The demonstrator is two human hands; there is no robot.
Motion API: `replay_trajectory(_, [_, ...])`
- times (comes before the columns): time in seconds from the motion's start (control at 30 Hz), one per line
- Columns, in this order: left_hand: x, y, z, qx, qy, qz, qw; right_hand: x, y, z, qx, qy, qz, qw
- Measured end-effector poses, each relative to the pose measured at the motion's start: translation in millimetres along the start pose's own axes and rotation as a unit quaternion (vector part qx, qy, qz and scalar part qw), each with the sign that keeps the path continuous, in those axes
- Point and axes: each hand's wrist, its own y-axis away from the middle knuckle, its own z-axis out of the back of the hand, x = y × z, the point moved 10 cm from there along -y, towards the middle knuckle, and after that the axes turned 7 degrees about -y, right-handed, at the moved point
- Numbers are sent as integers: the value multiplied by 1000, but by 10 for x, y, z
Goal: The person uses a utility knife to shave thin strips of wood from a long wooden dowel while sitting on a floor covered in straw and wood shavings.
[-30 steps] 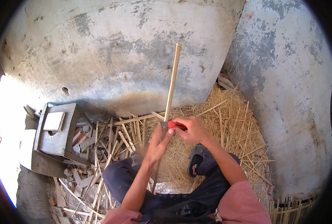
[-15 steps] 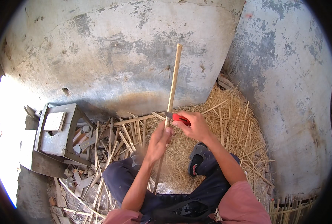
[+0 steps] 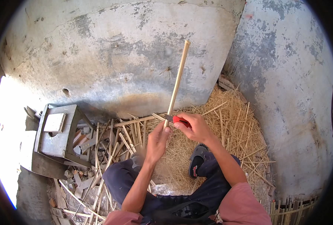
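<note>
A long pale bamboo strip (image 3: 178, 80) rises from my hands toward the wall, its top leaning to the right. My left hand (image 3: 158, 141) is closed around its lower part, thumb up along the strip. Just to the right, my right hand (image 3: 195, 126) grips a red-handled utility knife (image 3: 179, 120). The knife's dark blade lies across the strip, touching it right above my left thumb. My left hand hides part of the strip's lower end.
Straw-like shavings (image 3: 181, 165) cover the floor around my shoe (image 3: 198, 161). Loose wooden strips (image 3: 132, 137) and rubble lie at left, beside a wooden stool (image 3: 59, 131). A worn plaster wall (image 3: 117, 56) stands ahead, another at right. Upright sticks (image 3: 292, 212) line the lower right corner.
The strip's top has tilted to the right and slightly up. Its lower tail, seen earlier below my left hand, no longer shows. The knife has shifted slightly down and left.
</note>
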Motion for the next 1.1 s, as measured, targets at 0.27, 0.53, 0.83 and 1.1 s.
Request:
replay_trajectory(0.27, [-9, 10, 27, -10, 89, 54, 994, 7, 30, -63, 14, 28, 9, 999])
replay_trajectory(0.53, [-28, 12, 94, -31, 107, 65, 992, 6, 20, -32, -18, 10, 17, 1000])
replay_trajectory(0.83, [-24, 22, 33, -6, 118, 34, 992, -10, 8, -12, -23, 17, -13, 1000])
replay_trajectory(1.1, [-114, 5, 66, -24, 81, -8, 996, 75, 23, -113, 3, 44, 26, 999])
